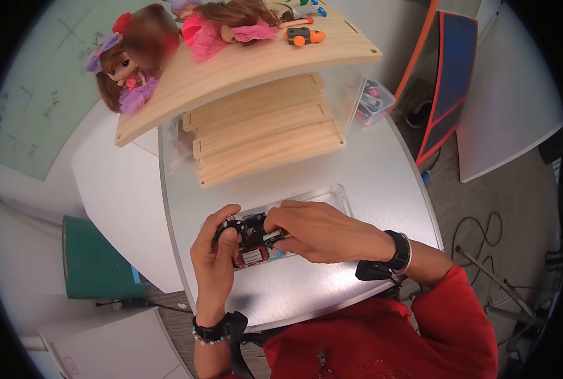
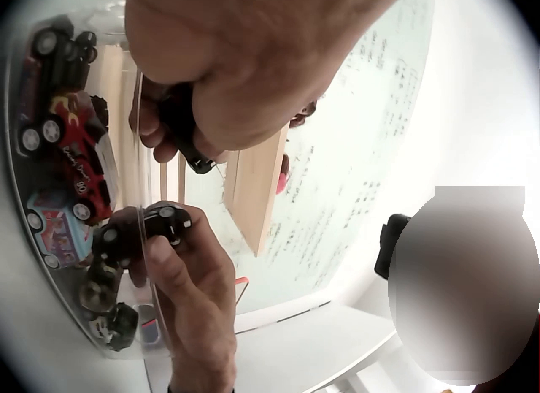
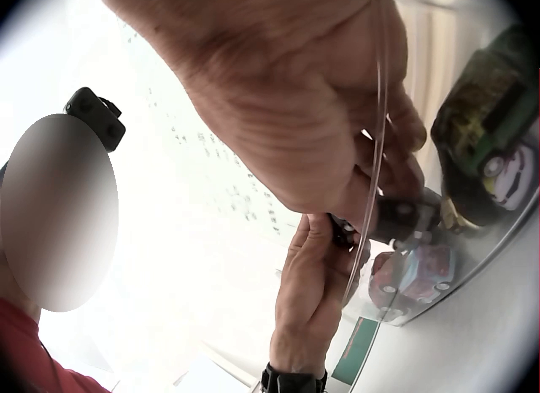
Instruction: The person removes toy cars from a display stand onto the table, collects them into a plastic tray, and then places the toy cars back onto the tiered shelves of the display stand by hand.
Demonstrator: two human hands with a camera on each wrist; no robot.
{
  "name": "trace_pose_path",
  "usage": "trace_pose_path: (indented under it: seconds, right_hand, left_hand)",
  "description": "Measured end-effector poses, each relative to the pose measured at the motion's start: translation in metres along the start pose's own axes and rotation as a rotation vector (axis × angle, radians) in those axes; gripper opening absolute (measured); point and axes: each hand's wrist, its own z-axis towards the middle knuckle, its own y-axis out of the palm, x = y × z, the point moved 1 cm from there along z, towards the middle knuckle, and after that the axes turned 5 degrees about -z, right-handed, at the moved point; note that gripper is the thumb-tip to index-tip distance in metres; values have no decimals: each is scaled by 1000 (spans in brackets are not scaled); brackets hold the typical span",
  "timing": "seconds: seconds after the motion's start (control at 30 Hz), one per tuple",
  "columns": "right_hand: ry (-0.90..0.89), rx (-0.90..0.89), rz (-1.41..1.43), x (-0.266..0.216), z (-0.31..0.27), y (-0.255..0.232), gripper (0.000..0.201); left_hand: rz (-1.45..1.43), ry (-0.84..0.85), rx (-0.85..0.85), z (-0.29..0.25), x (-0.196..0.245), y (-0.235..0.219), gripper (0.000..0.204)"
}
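Observation:
A clear plastic box of toy cars stands on the table in front of me. My left hand grips a black toy car over the box's left part, thumb on top of it. My right hand reaches into the box from the right. Its thumb and fingers pinch another black toy car, partly hidden by the fingers in the head view. Beside them in the box lie a red toy car, a light blue toy bus and several dark toy cars.
Behind the box rises a wooden step shelf under a wooden top board. Dolls and an orange-and-black toy lie on that board. A clear bin of small items stands at the back right.

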Motion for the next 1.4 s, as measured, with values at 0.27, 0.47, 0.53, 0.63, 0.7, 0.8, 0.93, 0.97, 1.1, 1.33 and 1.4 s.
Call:
trace_pose_path:
  seconds: [0.27,0.47,0.53,0.63,0.7,0.8,0.93,0.97,1.1,1.33,1.4]
  right_hand:
    - [27,159,234,1,-1,-5,34]
    - [84,143,302,-3,-1,-9,34]
    - [51,163,279,3,-1,-4,34]
    - [25,188,282,8,0,2,32]
    - [29,189,307,9,-1,5,32]
    - [78,196,386,7,-2,4,34]
    - [76,182,277,2,0,-2,32]
    - [12,219,236,3,1,-2,32]
    - [-59,301,124,4,1,-4,34]
    - [-80,368,152,5,1,-4,52]
    - [-92,374,153,2,2,-3,54]
  left_hand:
    - [-67,94,-32,4,-1,-4,67]
    - [-20,122,-50,2,-2,-6,61]
    - [-35,127,-40,3,-8,-6,56]
    - [2,181,-35,5,-8,-6,47]
    - [54,227,-32,5,-5,-6,44]
    - [-5,161,-52,3,-3,-5,44]
    - [-50,104,-50,0,2,0,44]
    - [-55,60,-43,-1,4,0,46]
    - [-47,37,-54,-1,1,-2,48]
    - [57,88,-120,-1,1,-1,46]
    - [46,75,-112,-1,1,0,45]
